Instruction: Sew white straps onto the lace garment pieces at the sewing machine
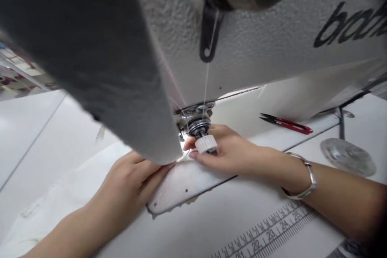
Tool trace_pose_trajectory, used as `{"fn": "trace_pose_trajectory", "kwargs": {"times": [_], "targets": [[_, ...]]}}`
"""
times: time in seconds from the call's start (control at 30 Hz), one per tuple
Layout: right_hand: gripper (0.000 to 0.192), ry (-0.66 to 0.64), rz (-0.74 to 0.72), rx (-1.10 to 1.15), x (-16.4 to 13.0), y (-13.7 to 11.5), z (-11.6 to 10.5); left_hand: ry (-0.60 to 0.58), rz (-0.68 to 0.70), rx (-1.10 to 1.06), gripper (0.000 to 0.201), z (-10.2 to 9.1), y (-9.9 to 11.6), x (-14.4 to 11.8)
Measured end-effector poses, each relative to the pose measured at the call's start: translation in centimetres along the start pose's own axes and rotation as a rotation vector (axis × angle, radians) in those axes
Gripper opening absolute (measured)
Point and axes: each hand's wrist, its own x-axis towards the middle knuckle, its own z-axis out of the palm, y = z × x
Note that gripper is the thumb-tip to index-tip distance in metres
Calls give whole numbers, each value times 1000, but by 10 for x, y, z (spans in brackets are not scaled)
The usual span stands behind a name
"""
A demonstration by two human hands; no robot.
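Observation:
A sewing machine (260,64) looms over my hands, its head hiding part of the stitching area. My left hand (130,175) lies at the left of the needle area, thumb and fingers drawn together on white fabric (75,193); its fingertips are partly behind the machine head. From the right, my right hand (229,149) reaches in behind the white ribbed tension knob (206,144). Its thumb and forefinger come close together beside the presser foot area; what lies between them is too small and covered to make out. White thread (206,84) runs down to the tension discs.
Red-handled thread snips (287,123) lie on the machine bed behind my right forearm. A clear plastic disc-shaped item (347,156) rests on the table at right. A ruler scale (269,234) runs along the front. My right wrist wears a silver bracelet (311,179).

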Motion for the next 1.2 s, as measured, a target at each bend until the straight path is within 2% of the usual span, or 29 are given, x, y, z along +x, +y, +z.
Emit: {"fn": "trace_pose_trajectory", "kwargs": {"times": [0.17,0.37,0.7,0.83,0.93,1.07,1.2], "targets": [[15,-8,-42,-184,0,-1,12,20,-32,-26,23,-1,3,2],[20,-74,-128,-249,2,-2,10,5,-31,10,25,-3,4,2],[19,-51,-254,-369,-2,6,15,29,42,60,26,3,-1,-9],[19,-72,-231,-351,-1,3,13,64,78,52,24,1,2,-6],[19,-84,-209,-366,0,1,12,83,17,35,25,0,2,-1],[19,-49,-171,-396,1,-1,14,2,-90,-21,22,2,0,1],[16,-35,-118,-378,2,0,15,6,-50,33,24,2,-2,-3]]}}
